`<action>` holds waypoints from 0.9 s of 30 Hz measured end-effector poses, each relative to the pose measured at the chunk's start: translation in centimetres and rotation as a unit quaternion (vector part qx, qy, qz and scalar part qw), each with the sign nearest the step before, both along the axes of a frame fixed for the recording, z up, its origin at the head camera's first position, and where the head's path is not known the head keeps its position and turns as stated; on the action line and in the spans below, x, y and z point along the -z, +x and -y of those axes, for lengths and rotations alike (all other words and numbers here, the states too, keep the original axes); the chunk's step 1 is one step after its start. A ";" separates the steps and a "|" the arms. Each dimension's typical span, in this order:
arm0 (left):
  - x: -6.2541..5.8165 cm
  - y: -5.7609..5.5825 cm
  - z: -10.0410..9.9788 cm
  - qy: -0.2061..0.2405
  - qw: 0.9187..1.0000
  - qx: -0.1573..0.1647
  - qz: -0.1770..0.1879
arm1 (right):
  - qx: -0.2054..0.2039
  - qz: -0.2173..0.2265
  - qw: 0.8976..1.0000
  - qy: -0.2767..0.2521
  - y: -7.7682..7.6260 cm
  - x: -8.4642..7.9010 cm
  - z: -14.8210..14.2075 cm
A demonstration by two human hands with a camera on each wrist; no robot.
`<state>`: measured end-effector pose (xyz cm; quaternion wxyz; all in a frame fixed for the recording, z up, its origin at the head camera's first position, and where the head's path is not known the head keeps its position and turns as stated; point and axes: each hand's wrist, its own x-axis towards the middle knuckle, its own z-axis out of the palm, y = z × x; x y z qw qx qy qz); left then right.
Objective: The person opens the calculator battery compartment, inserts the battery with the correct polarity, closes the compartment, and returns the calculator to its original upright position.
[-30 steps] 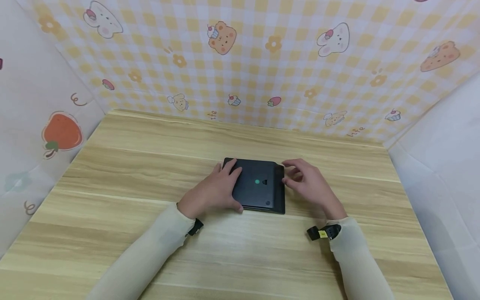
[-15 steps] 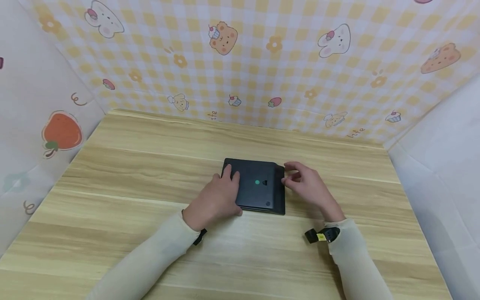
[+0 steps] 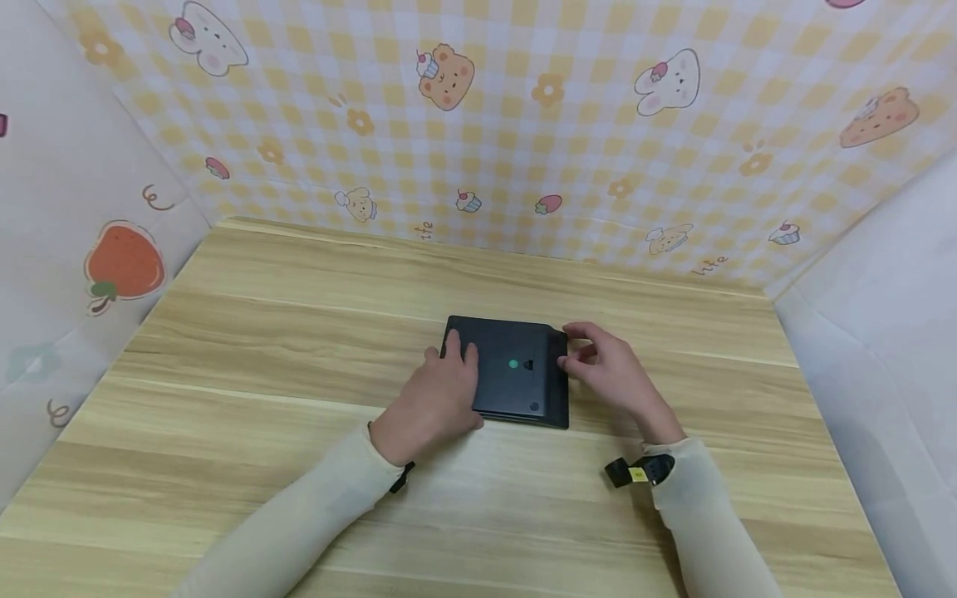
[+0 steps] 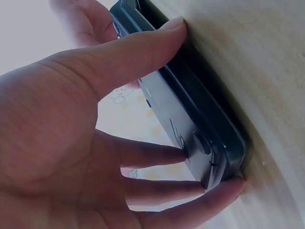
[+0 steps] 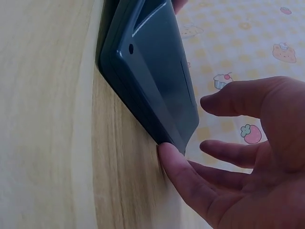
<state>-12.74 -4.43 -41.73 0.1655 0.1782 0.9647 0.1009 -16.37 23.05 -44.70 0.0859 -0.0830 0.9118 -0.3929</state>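
A flat black device (image 3: pixel 510 386), wedge-shaped like a desk calculator turned face down, lies on the table. Its upward side carries a green dot, a small latch and a round foot. My left hand (image 3: pixel 434 399) holds its left end. In the left wrist view the thumb (image 4: pixel 164 40) lies along the near side, while fingertips touch the upper surface and the end. At the right end is my right hand (image 3: pixel 613 374). In the right wrist view its index finger (image 5: pixel 178 167) touches a far corner, and the thumb (image 5: pixel 233 99) stands apart from the surface. The device's face is hidden.
Light wood-grain table (image 3: pixel 478 507) surrounds the device. A yellow checked cloth (image 3: pixel 508 133) with cartoon prints rises behind it. White cloth walls (image 3: pixel 45 266) stand at both sides. Each wrist wears a black strap, the right with a small camera (image 3: pixel 619 472).
My left hand has shifted slightly toward me and right, its fingers drawing back from the far edge. The right hand has moved only slightly. The device lies almost where it was.
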 end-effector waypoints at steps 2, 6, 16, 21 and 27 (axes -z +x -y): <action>0.0 0.0 0.0 -0.001 1.000 0.009 -0.012 | -0.001 -0.005 1.000 -0.003 0.0 0.1 0.1; 0.2 -0.1 0.0 0.003 0.999 0.029 -0.039 | 0.002 -0.012 1.000 -0.006 0.1 0.2 0.3; 0.4 -0.4 0.2 -0.009 0.993 0.065 -0.098 | 0.026 0.012 0.999 -0.024 0.1 0.1 0.5; 0.2 -0.7 0.3 -0.016 0.991 0.085 -0.101 | 0.036 0.025 0.998 -0.036 0.1 0.0 0.3; -0.2 -1.2 0.6 -0.011 0.994 0.091 -0.067 | 0.037 0.027 0.998 -0.045 0.1 0.0 0.1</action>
